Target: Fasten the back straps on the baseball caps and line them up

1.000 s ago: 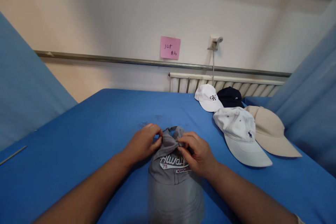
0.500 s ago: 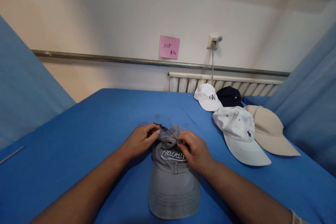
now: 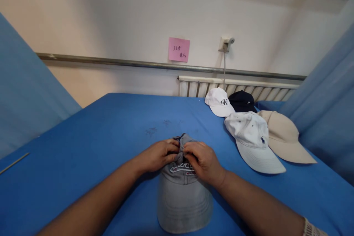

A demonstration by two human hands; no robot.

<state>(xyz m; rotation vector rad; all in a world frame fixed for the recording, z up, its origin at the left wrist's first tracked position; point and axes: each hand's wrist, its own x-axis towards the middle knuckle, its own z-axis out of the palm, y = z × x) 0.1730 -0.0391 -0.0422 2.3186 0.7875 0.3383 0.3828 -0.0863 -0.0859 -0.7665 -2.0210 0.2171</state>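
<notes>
A grey baseball cap [image 3: 184, 199] lies on the blue-covered table, its brim toward me and white lettering on its front. My left hand [image 3: 163, 153] is closed on the left side of the crown, fingers bent over the bunched cloth. From the right, my right hand [image 3: 204, 160] pinches the crown's fabric and covers part of the lettering. Between the two hands the crown is gathered into folds. The cap's back edge is mostly hidden behind my fingers.
To the right sit a white cap [image 3: 219, 102], a dark navy cap [image 3: 241, 100], a pale cap with a small emblem [image 3: 253, 142] and a beige cap [image 3: 284, 136]. A thin stick [image 3: 14, 163] lies at the left. Blue curtains [image 3: 30, 77] hang at both sides.
My left hand has moved right, closer to my right hand, and the crown between them is squeezed narrower. Dark marks on the blue cover show more clearly behind the cap.
</notes>
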